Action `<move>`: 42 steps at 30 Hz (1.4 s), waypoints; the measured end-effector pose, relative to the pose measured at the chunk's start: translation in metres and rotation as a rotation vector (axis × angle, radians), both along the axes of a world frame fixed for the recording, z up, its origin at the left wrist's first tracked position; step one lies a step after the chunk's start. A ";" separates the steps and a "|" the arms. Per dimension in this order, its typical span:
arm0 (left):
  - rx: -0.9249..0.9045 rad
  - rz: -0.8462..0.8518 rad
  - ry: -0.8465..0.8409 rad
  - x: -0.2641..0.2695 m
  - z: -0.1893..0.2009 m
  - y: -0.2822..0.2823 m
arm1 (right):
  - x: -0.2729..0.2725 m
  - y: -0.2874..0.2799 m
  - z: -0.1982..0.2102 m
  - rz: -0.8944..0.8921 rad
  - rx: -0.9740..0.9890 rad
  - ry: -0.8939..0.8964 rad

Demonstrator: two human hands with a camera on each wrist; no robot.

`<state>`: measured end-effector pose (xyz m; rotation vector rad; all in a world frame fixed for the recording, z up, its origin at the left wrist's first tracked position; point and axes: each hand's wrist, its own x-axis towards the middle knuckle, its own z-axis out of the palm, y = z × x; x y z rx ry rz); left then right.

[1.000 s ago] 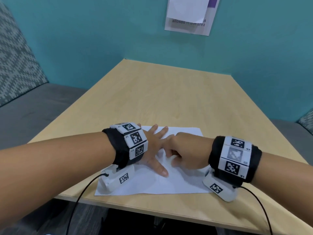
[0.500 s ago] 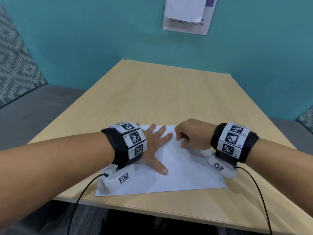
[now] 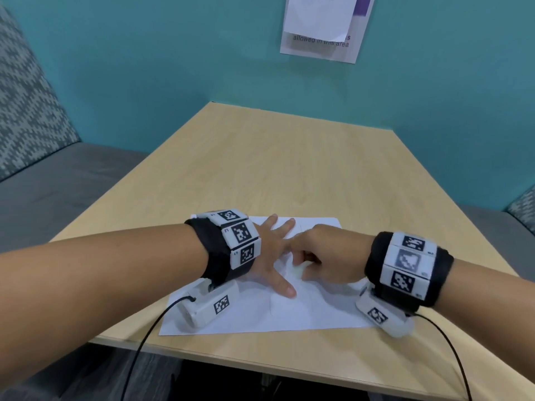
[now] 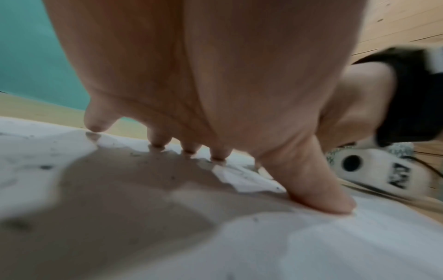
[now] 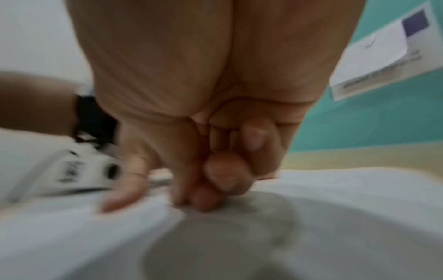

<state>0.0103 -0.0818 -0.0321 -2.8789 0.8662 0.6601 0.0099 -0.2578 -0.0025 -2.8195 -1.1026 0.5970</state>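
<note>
A white sheet of paper (image 3: pixel 304 314) with faint pencil lines lies near the front edge of the wooden table (image 3: pixel 289 169). My left hand (image 3: pixel 278 256) presses flat on the sheet's left half, fingers spread straight; in the left wrist view the fingertips (image 4: pixel 330 204) touch the paper (image 4: pixel 335 246). Just right of it, my right hand (image 3: pixel 307 261) is curled, knuckles up, and pinches a small whitish object (image 3: pixel 299 272) against the paper. In the blurred right wrist view my right hand (image 5: pixel 203 189) has its fingers bunched down on the sheet (image 5: pixel 359 208); the object is hidden there.
The table runs back to a teal wall with a white and purple notice (image 3: pixel 324 27). Grey benches with patterned cushions (image 3: pixel 26 105) stand on both sides. Black cables (image 3: pixel 144 342) hang from both wrist cameras over the table's front edge.
My right hand moved away to the right and far side of the sheet, then came back beside my left hand. The left hand stayed pressed on the paper.
</note>
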 end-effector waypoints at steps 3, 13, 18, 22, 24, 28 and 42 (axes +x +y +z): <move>-0.003 0.018 0.022 0.000 0.000 -0.001 | 0.022 -0.007 0.011 -0.111 -0.017 -0.119; 0.009 0.026 0.025 -0.002 0.001 -0.001 | 0.019 -0.005 0.010 -0.096 -0.019 -0.127; 0.007 -0.005 0.027 -0.001 0.002 0.000 | -0.010 0.003 0.001 0.044 0.004 0.021; 0.019 0.019 0.023 -0.002 0.003 -0.001 | 0.015 -0.009 0.010 -0.091 -0.009 -0.083; 0.029 0.018 0.023 -0.002 0.004 0.000 | 0.012 -0.007 0.008 -0.064 -0.002 -0.105; 0.004 -0.003 0.017 -0.002 0.003 -0.001 | -0.008 0.001 0.003 0.052 -0.004 0.003; 0.054 0.019 -0.010 -0.003 0.002 0.000 | 0.012 -0.010 0.012 -0.094 -0.019 -0.108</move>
